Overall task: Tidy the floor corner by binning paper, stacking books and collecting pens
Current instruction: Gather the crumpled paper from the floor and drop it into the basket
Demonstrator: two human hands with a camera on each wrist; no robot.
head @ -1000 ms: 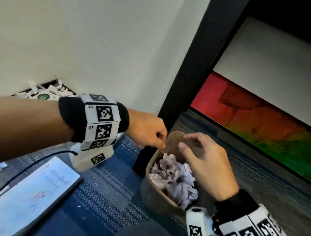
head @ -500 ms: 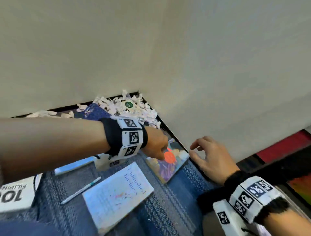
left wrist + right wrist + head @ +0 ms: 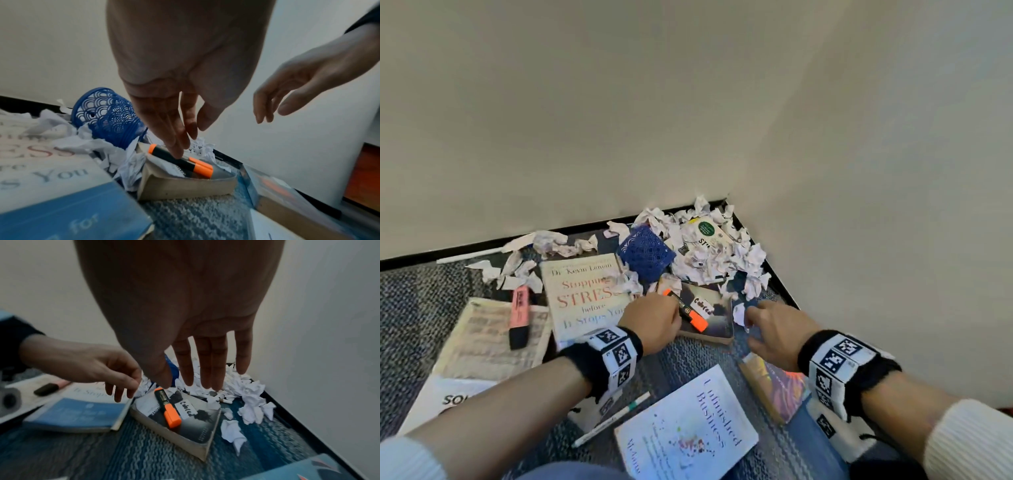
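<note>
Crumpled white paper (image 3: 709,260) is heaped in the floor corner around a blue mesh pen holder (image 3: 645,253) lying on its side. An orange highlighter (image 3: 686,310) lies on a dark book (image 3: 717,318). My left hand (image 3: 666,315) hovers over it, and its straight fingers (image 3: 179,142) reach down to the highlighter (image 3: 180,160), touching it or just above. My right hand (image 3: 753,320) is open beside it, and its fingers (image 3: 205,369) are spread above the paper (image 3: 248,394). Neither hand holds anything.
Books lie about: the "Stopping Stress" book (image 3: 585,294), the "Unfinished Business" book (image 3: 688,431), a colourful book (image 3: 770,387) under my right wrist, and a pale one (image 3: 489,339) with a pink highlighter (image 3: 519,317) on it. A white pen (image 3: 613,419) lies on the carpet. Walls close the corner.
The view swung from the paper-filled bin to the floor corner. Both hands left the bin and now reach over the dark book and the paper pile.
</note>
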